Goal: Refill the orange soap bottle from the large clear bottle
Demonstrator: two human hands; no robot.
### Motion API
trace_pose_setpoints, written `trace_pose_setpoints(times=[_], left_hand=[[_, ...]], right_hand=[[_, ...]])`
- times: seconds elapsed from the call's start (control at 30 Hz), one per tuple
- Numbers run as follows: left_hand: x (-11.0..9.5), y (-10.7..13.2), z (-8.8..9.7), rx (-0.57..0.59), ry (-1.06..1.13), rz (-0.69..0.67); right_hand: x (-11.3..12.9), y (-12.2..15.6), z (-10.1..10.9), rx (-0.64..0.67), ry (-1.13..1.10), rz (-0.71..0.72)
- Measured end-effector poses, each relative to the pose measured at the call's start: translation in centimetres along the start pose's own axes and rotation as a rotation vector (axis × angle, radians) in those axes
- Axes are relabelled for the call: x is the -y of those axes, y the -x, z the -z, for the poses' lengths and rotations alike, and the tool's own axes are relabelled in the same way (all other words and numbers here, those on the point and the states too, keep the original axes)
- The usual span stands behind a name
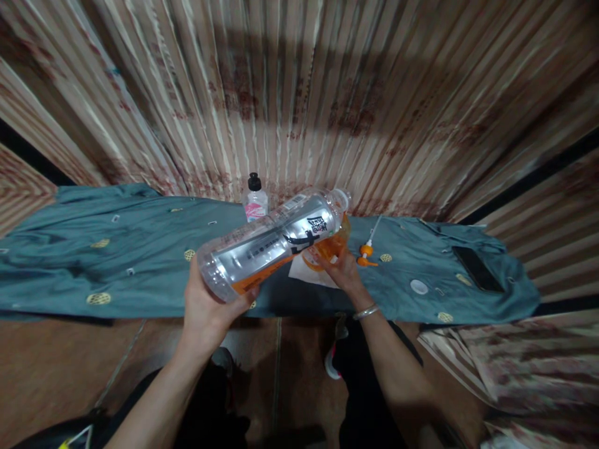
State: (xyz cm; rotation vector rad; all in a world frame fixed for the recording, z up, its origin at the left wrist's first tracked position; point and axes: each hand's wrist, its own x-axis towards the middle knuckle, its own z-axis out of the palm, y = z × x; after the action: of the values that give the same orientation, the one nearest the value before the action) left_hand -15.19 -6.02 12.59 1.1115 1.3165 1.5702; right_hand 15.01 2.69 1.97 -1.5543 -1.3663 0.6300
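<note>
Two bottles are held, and the work is judged midway: an orange pump [366, 251] is off, just right of the right hand [345, 272], not yet fitted. The tilted clear bottle [276, 243] is clasped near its base by the curled left hand [208, 307], extending forward and rightward from it; the orange bottle [337, 242] is gripped by the right hand, just ahead of its palm.

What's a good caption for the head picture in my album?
Left hand holds the clear bottle tilted, right hand the orange bottle.
</note>
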Motion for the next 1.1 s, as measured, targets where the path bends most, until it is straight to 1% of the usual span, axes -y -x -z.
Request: trace_pose_setpoints(times=[0.1, 0.2, 0.27, 0.37, 0.43, 0.6, 0.77, 0.87, 0.93, 1.03, 1.1], left_hand=[[-0.3, 0.0, -0.3, -0.009, 0.011, 0.016], [-0.5, 0.1, -0.4, -0.006, 0.017, 0.026], [-0.5, 0.4, -0.5, 0.002, 0.014, 0.012], [-0.3, 0.9, -0.8, -0.019, 0.008, -0.028], [-0.2, 1.1, -0.9, -0.037, 0.002, -0.043], [-0.3, 1.2, -1.0, -0.035, -0.03, -0.051], [0.5, 0.8, -0.9, -0.034, -0.023, -0.078], [1.0, 0.3, -0.7, -0.043, -0.008, -0.103], [0.7, 0.0, -0.5, -0.025, -0.019, -0.084], [-0.4, -0.1, -0.5, 0.011, -0.05, -0.016], [-1.1, 0.0, -0.8, -0.012, -0.053, 0.017]], right_hand=[[-0.4, 0.0, 0.0, 0.002, -0.036, 0.03], [-0.5, 0.0, -0.1, 0.007, -0.038, 0.025], [-0.4, -0.1, -0.1, 0.0, -0.013, 0.002], [-0.2, -0.1, 0.0, -0.018, 0.013, -0.024], [-0.2, -0.1, 0.0, -0.024, 0.013, -0.018], [0.3, -0.1, 0.1, -0.019, 0.006, -0.007], [1.0, 0.1, 0.2, -0.021, 0.036, -0.035], [0.9, 0.1, 0.1, -0.012, -0.012, -0.01], [0.6, 0.1, 0.1, -0.009, -0.04, -0.001], [0.5, 0.0, 0.1, -0.003, -0.024, -0.025], [0.5, 0.0, 0.2, 0.008, 0.004, -0.047]])
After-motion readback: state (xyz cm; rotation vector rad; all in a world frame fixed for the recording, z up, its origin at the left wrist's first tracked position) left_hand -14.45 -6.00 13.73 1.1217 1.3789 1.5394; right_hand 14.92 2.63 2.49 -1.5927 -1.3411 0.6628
